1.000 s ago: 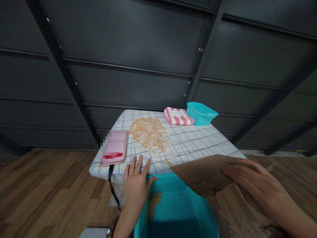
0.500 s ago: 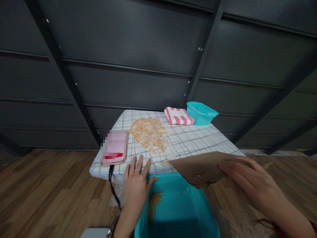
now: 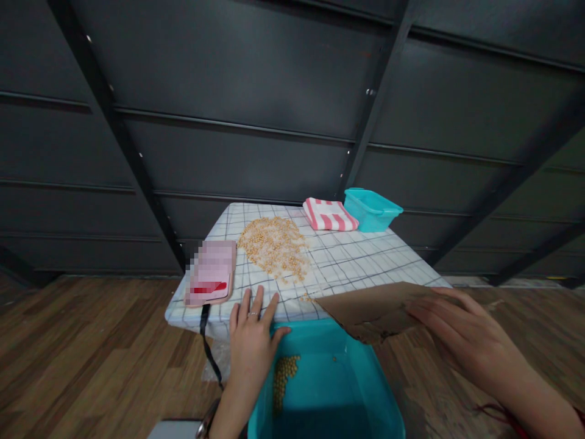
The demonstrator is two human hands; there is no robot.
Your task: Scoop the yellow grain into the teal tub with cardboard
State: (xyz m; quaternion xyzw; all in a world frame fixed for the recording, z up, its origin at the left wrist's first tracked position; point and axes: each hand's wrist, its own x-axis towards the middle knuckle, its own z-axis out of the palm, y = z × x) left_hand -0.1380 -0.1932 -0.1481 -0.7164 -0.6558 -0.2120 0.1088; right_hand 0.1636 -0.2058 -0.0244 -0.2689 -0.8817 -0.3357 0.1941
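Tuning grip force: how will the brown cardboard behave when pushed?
The cardboard is probably fairly stiff: it extends with little sag from the right hand. Likely light, being a thin sheet gripped by one hand. Its lower side looks ragged, so it may bend or fray there.

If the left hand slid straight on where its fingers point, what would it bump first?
Probably the pile of yellow beans and pale grains ahead of the left hand, though depth is hard to judge.
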